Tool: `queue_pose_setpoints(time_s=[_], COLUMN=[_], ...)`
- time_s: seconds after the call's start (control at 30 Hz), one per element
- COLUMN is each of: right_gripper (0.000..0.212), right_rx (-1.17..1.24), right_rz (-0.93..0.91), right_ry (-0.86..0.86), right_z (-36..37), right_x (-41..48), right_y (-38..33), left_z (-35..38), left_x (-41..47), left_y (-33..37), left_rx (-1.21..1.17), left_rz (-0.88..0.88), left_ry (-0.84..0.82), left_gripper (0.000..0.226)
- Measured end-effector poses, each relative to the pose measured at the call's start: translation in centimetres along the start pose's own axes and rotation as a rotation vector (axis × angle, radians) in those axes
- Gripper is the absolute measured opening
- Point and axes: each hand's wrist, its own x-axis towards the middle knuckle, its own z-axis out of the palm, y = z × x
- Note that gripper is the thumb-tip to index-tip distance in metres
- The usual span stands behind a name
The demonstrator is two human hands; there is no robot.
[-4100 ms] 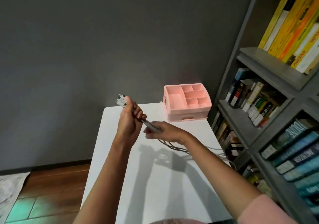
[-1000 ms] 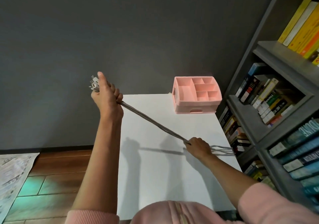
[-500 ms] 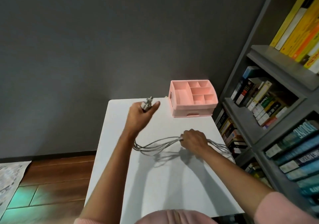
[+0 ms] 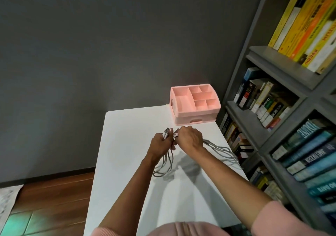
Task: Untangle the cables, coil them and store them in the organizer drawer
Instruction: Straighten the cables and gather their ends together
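Cables (image 4: 221,149) sit mid-worktop, grey strands bunched between both my hands. Left hand (image 4: 161,144) has its grip closed round the plug ends (image 4: 165,133), which poke up past the fingers; loops hang below it & rest on the white worktop (image 4: 125,144). Right hand (image 4: 190,138), touching the left, is closed on the bundle too; more strands trail off toward the right edge. Pink organizer (image 4: 195,105) stands at the far right corner, well apart from the hands. Its top compartments look empty; front drawer (image 4: 195,120) is shut, contents can't tell. Bookshelf (image 4: 272,72) w/ books at right.
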Motion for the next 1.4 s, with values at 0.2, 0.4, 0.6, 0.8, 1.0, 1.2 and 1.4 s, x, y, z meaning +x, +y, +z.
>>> queue_pose_setpoints(time_s=[0.2, 0.4, 0.6, 0.8, 1.0, 1.2, 1.4], right_gripper=[0.037, 0.048, 0.047, 0.046, 0.052, 0.048, 0.046], right_rx=[0.198, 0.338, 0.371, 0.251, 0.255, 0.235, 0.266], right_rz=[-0.065, -0.015, 0.098, 0.068, 0.06, 0.064, 0.117], right_ry=[0.075, 0.183, 0.118, 0.128, 0.098, 0.088, 0.045], right_z=[2.3, 3.2, 4.7, 4.8, 5.4, 5.6, 5.8], right_x=[-0.4, -0.3, -0.3, 0.1, -0.2, -0.8, -0.8], right_y=[1.2, 2.5, 4.4, 4.8, 5.5, 6.3, 7.0], left_z=[-2.0, -2.2, -3.9, -4.1, -4.8, -5.1, -5.4], left_x=[0.1, -1.5, -1.6, -1.9, -2.2, -2.5, -2.5], left_y=[2.1, 5.1, 6.4, 6.3, 5.9, 6.4, 6.1], left_rx=[0.338, 0.522, 0.537, 0.547, 0.6, 0.594, 0.529], left_rz=[-0.018, 0.138, 0.185, 0.214, 0.233, 0.262, 0.255], left_ry=[0.216, 0.356, 0.458, 0.436, 0.449, 0.46, 0.435], left_gripper=[0.045, 0.027, 0.037, 0.037, 0.028, 0.035, 0.036])
